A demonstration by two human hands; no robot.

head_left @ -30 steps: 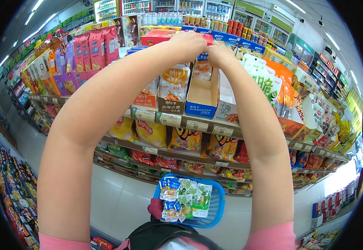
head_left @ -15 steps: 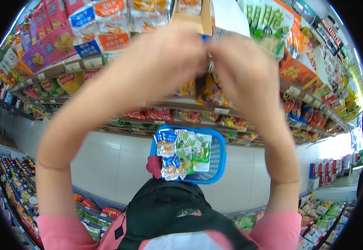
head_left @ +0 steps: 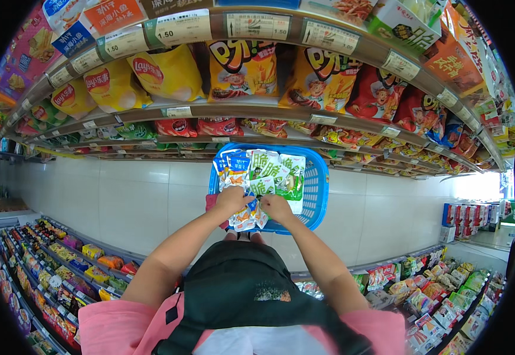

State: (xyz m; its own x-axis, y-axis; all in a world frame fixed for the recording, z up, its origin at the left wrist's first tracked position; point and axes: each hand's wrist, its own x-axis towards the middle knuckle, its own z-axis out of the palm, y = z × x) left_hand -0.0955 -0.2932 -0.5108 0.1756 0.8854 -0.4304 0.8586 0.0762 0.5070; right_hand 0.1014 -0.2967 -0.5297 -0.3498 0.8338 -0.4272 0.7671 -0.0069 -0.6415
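A blue plastic basket (head_left: 322, 168) holds green-and-white snack bags (head_left: 293, 177) on its right and middle, and blue, white and orange snack packets (head_left: 234, 165) on its left. Over its near part, my left hand (head_left: 230, 202) is closed, thumb and fingertips at a small blue-and-white snack packet (head_left: 249, 206). My right hand (head_left: 276, 208) is closed just beside it, above the green-and-white bags. What its fingers hold, if anything, is hidden. The two hands are close together but apart. A dark red thing (head_left: 211, 203) lies against the basket's left side.
Ahead, curved-looking store shelves (head_left: 305, 121) carry yellow crisp bags (head_left: 166, 74), orange snack bags (head_left: 322, 80) and red bags (head_left: 379, 92). Pale tiled floor (head_left: 133, 189) lies around the basket. Low racks of packaged goods stand behind me at left (head_left: 74, 254) and right (head_left: 429, 290).
Both hands have come down from the snack boxes on the upper shelf into the basket. The view has tilted, so the lower shelves show more fully.
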